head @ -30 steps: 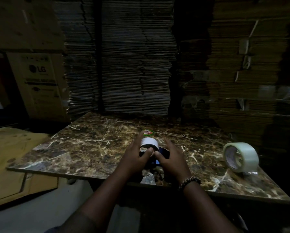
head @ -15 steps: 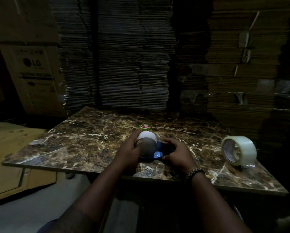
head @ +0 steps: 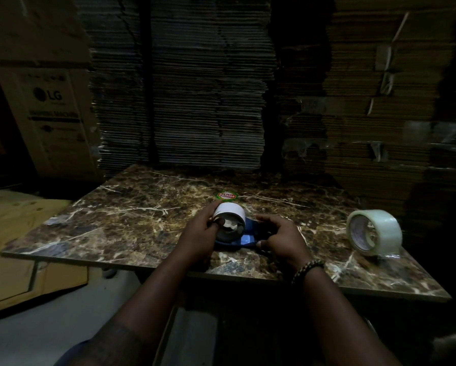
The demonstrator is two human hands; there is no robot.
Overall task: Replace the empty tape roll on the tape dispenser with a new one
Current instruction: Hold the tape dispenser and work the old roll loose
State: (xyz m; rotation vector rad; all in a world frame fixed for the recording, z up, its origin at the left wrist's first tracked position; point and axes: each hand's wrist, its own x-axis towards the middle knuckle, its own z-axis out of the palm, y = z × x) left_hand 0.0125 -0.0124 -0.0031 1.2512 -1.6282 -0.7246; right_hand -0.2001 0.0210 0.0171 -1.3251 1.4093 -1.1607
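A blue tape dispenser [head: 245,237] lies on the marble tabletop [head: 131,223] near its front edge. An empty white cardboard core [head: 229,216] sits at the dispenser's left end. My left hand [head: 197,233] grips the core, thumb on its open face and fingers round its far side. My right hand [head: 282,237] holds the dispenser's body from the right, fingers curled over it. A full roll of clear tape [head: 374,233] stands on edge at the table's right side, apart from both hands.
A round green and red sticker [head: 226,196] lies on the table just beyond the core. Tall stacks of flattened cardboard [head: 182,88] rise behind the table. A cardboard box [head: 52,114] stands at the left, and wooden boards [head: 12,233] lie below it.
The core has tilted up and toward me, so its open face now shows. My left thumb has moved onto that face. My right hand has settled on the dispenser body.
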